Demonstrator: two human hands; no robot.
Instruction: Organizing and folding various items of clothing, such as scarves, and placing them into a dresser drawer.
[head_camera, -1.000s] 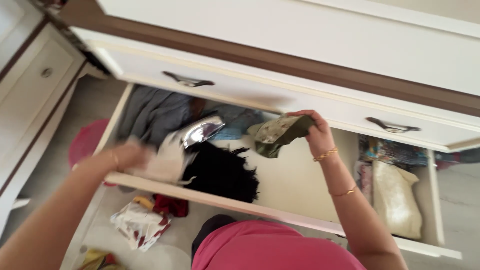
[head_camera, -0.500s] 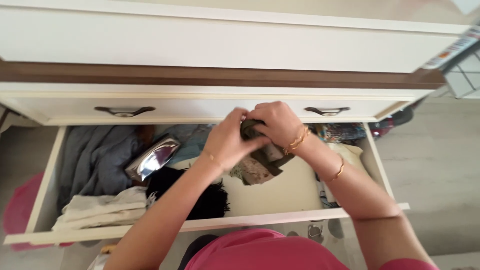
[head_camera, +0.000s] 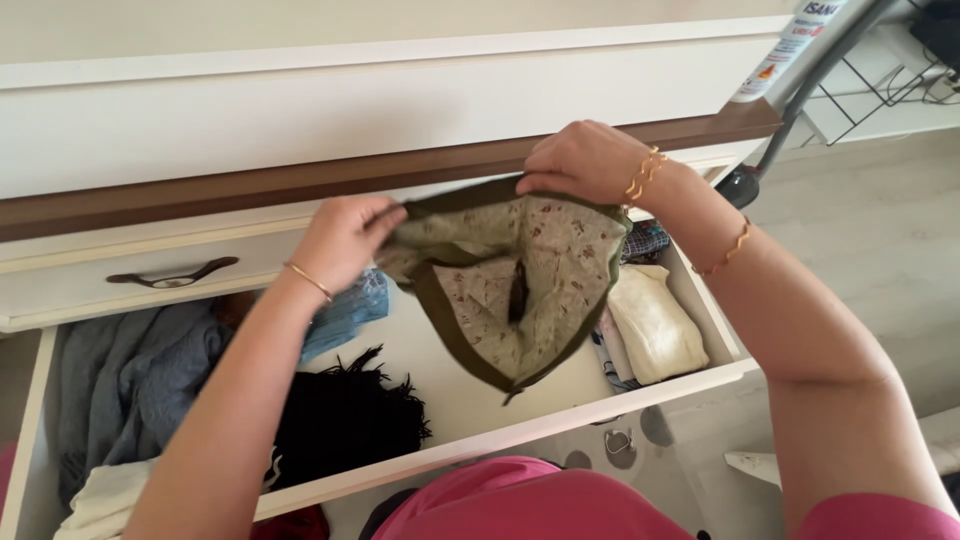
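I have my left hand (head_camera: 340, 238) and right hand (head_camera: 580, 160) each pinched shut on an upper corner of the olive-edged floral cloth (head_camera: 510, 290), stretched between them, hanging point-down above the open white drawer (head_camera: 560, 415).

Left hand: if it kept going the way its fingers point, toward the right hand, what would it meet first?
The left hand already grips the patterned cloth with the olive border by its edge. Going on rightward it would run along that cloth toward the right hand, probably; depth is unclear.
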